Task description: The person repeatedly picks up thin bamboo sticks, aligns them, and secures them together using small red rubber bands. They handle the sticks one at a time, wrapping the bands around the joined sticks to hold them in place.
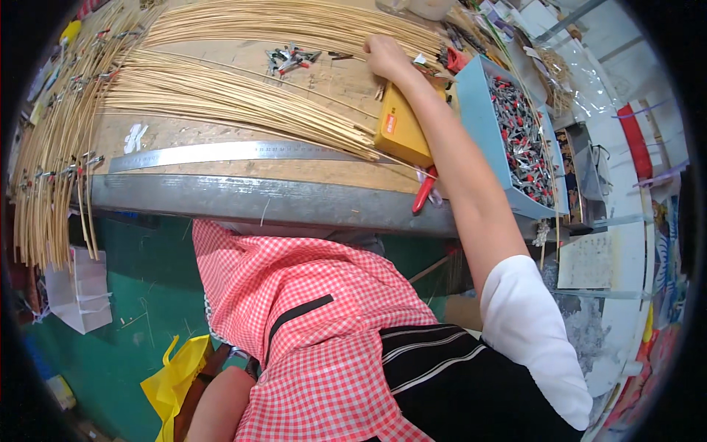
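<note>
My right hand (pixel 385 57) reaches across to the far side of the workbench, its arm passing over a yellow box (pixel 398 127). The fingers are curled at the near edge of a long bundle of thin bamboo strips (pixel 294 20); whatever they hold is hidden. To its left are a few dark clips (pixel 339 55) and a small pile of metal clips with red and black tips (pixel 289 59). A second bundle of bamboo strips (pixel 221 92) lies nearer, its right ends beside the yellow box. My left hand is out of the picture.
A steel ruler (pixel 213 153) lies along the bench's metal front edge (pixel 243 195). Red-handled pliers (pixel 423 193) rest at that edge. A light-blue box (pixel 492 140) full of clips (pixel 524 140) stands right. Clipped strips (pixel 51 169) hang over the left end.
</note>
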{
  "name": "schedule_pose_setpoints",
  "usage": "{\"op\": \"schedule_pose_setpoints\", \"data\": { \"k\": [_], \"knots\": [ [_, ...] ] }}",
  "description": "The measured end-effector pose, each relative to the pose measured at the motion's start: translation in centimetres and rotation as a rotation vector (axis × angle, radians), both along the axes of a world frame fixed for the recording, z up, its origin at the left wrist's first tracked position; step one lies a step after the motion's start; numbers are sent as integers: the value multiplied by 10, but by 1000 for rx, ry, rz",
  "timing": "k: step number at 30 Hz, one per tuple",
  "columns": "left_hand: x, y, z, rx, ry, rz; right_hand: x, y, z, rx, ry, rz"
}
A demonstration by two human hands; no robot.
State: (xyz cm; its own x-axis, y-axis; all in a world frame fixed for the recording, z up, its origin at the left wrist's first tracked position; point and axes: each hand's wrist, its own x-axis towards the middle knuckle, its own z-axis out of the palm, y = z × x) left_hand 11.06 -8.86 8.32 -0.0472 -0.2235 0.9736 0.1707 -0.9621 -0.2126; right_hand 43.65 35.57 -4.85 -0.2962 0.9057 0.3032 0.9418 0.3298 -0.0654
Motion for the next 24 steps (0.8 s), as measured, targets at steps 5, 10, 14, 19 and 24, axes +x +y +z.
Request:
{"op": "schedule_pose_setpoints", "data": {
  "k": [5,10,14,19,24],
  "knots": [
    [0,2,-3,-29,17,-3,-2,-11,8,87,288,-46],
    [2,4,-6,-73,34,6,2,-9,18,267,452,2],
    [-2,1,-7,-119,41,24,-2,-5,39,341,515,-11],
    [-16,-7,-5,-207,36,79,2,-1,62,389,747,65],
    [-43,-24,3,-368,-60,196,-6,-12,90,437,1051,270]
  ]
}}
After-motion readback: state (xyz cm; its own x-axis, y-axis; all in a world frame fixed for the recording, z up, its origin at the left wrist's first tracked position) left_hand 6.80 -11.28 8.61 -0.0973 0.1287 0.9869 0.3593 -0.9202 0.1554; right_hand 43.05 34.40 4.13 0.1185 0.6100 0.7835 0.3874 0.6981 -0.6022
